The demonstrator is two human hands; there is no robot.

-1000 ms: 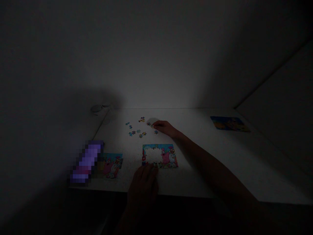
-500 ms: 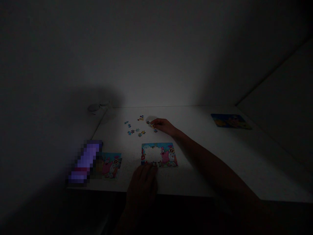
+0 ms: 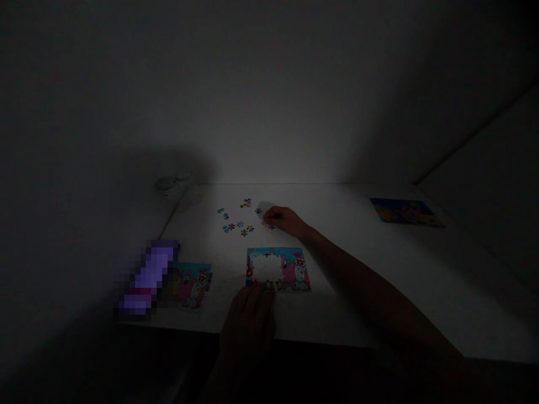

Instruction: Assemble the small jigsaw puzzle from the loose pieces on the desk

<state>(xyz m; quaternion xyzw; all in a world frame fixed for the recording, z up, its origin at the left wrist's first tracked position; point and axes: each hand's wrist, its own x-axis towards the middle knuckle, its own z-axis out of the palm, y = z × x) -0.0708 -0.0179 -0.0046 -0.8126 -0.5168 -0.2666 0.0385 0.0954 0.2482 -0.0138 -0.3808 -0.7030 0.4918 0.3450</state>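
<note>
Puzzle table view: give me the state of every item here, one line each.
right hand, fingers at the loose pieces, cannot tell if holding one
left hand, fingers at the puzzle's near edge
partly built jigsaw puzzle, picture border assembled, middle gap unfilled
loose jigsaw pieces, scattered flat
printed picture, flat, partly behind the blurred object
blurred purple object, pixelated, state cannot be told
picture card, lying flat at far right

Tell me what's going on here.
A person at a white table is working on a partly assembled jigsaw puzzle with a gap in its middle. The left hand touches its near edge, and the right hand sits at the loose puzzle pieces. A similar cartoon picture lies to the left, beside a blurred purple object.
</note>
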